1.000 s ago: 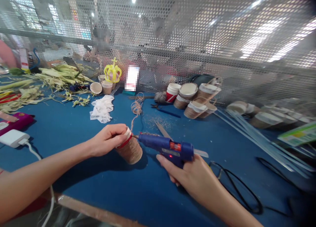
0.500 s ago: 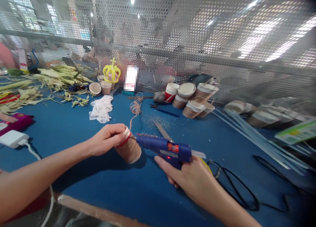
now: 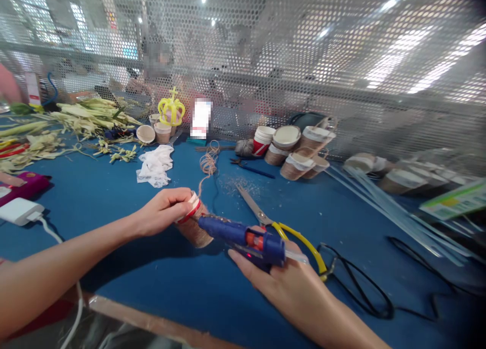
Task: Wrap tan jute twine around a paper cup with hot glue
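My left hand (image 3: 167, 211) is closed on the rim end of a paper cup (image 3: 195, 232) wrapped in brown twine, with a red and white band showing near the rim. The cup lies tilted above the blue table. In my right hand (image 3: 277, 273) is a blue glue gun (image 3: 239, 235) with a small red light and a clear glue stick at its back. Its nozzle meets the cup just below the red band. A strand of twine (image 3: 208, 162) runs from the cup to a loose heap behind it. Yellow-handled scissors (image 3: 261, 215) lie partly behind the glue gun.
Twine-wrapped cups (image 3: 298, 164) stand at back right, near pliers (image 3: 252, 169). Clear glue sticks (image 3: 395, 212) and a black cable (image 3: 357, 283) lie right. White cloth (image 3: 155, 165), corn husks (image 3: 94, 116), a yellow crown (image 3: 171, 111) and a white charger (image 3: 21, 211) are left. A perforated metal screen (image 3: 243, 50) stands behind.
My right hand has moved the glue gun left and slightly down along the cup, and tilted it. More of the scissors now shows. My left hand stays on the cup.
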`<control>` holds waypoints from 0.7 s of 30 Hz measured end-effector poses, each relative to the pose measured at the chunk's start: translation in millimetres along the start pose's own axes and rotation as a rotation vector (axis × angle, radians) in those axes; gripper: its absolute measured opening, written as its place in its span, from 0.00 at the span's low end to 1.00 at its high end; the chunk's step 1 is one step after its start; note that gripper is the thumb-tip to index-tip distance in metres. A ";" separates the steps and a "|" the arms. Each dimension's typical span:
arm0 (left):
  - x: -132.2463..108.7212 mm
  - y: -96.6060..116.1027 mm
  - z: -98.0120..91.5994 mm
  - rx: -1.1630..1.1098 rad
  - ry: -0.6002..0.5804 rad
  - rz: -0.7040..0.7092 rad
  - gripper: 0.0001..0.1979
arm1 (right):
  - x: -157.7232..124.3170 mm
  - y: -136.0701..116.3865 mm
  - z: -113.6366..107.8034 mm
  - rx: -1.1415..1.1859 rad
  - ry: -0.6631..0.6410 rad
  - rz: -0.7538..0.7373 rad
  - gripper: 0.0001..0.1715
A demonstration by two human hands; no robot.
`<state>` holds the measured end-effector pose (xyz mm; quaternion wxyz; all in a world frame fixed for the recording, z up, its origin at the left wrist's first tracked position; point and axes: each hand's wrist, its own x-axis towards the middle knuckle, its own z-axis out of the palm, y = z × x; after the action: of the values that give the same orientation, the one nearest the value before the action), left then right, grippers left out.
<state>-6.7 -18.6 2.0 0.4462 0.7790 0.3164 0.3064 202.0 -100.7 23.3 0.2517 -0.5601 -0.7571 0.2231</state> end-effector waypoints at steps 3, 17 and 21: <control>-0.3 -0.6 0.5 -0.025 0.011 -0.011 0.11 | -4.4 10.0 8.8 -0.009 0.026 0.005 0.08; 0.4 -0.4 1.7 0.026 0.033 0.030 0.14 | 9.0 -4.0 -11.3 0.021 0.038 0.094 0.10; -0.2 -0.4 2.6 0.006 0.024 -0.002 0.13 | 11.4 1.1 -8.5 0.073 0.015 0.234 0.11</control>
<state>-4.9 -19.9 0.5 0.4406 0.7762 0.3234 0.3143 205.3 -89.0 30.7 0.2495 -0.6369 -0.6760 0.2742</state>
